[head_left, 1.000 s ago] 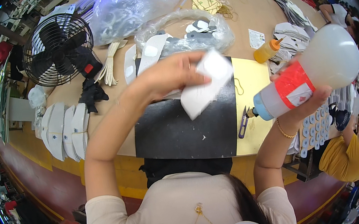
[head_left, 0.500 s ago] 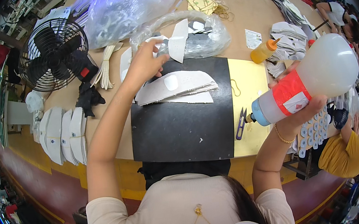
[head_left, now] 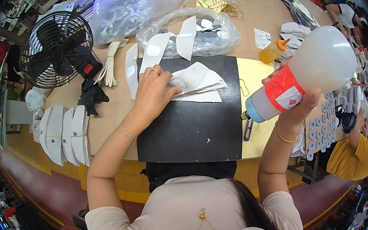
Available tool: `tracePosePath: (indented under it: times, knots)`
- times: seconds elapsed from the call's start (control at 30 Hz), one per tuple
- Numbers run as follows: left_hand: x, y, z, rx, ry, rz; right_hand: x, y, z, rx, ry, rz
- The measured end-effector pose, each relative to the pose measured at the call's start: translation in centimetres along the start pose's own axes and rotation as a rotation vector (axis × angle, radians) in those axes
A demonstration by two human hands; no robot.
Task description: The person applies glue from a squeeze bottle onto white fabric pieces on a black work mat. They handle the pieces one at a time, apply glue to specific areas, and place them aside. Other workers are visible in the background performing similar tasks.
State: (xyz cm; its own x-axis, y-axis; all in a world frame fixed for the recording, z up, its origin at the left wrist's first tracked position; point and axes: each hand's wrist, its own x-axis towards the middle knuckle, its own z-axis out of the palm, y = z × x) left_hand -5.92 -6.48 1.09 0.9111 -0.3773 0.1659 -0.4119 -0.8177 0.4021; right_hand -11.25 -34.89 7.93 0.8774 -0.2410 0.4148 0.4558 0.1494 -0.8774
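Note:
Over the black mat (head_left: 186,133), my left hand (head_left: 153,91) is closed at the left end of a stack of white cut pieces (head_left: 200,78), its thumb and fingers on the top piece. Part of that piece is hidden under the hand. My right hand (head_left: 301,106) grips a large translucent squeeze bottle (head_left: 324,61) with a red band and a blue collar. The bottle is tilted, its dark nozzle pointing down and left above a yellow sheet (head_left: 260,138). Single white pieces (head_left: 157,49) with small patches lie beyond the stack.
Purple-handled thread snips (head_left: 248,131) lie on the yellow sheet, below the nozzle. A small yellow bottle (head_left: 273,52) stands farther back. At the left are a black fan (head_left: 55,50) and tied white bundles (head_left: 62,137). A plastic bag (head_left: 221,41) of grey parts lies beyond the mat.
My left hand has come down and nearer, from the pieces beyond the mat onto the stack. One white piece now lies at the mat's far left. The bottle has shifted slightly left.

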Motion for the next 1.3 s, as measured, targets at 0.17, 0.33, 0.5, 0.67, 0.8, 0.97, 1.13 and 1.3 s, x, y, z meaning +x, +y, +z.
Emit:
tracePosePath:
  times: [0.17, 0.33, 0.5, 0.67, 0.8, 0.97, 1.13, 1.3]
  knots:
    - [-0.3, 2.0, -2.0, -0.443, -0.263, -0.099, -0.1, 2.0, -0.9, 0.069, 0.012, 0.003]
    - [-0.5, 2.4, -2.1, -1.278, -0.655, -0.358, 0.7, 4.0, 1.3, -0.209, 0.021, -0.126]
    - [-0.7, 4.1, -4.8, -1.428, -0.802, -0.428, 0.8, 2.6, 3.0, -0.428, -0.098, -0.205]
    - [-0.8, 4.6, -5.5, -1.437, -0.827, -0.387, 0.5, 1.2, 3.7, -0.499, -0.109, -0.311]
    - [-0.7, 4.9, -5.8, -1.430, -0.822, -0.387, 0.3, 0.5, 3.5, -0.258, -0.111, -0.210]
    - [-0.8, 5.3, -5.5, -1.414, -0.829, -0.350, 0.3, -0.2, 4.0, -0.272, -0.096, -0.236]
    - [-0.9, 5.6, -5.7, -1.425, -0.831, -0.382, 0.6, -0.7, 4.9, -0.242, -0.066, -0.309]
    - [-1.1, 5.9, -5.9, -1.396, -0.817, -0.341, 0.9, -1.2, 5.4, -0.200, -0.088, -0.331]
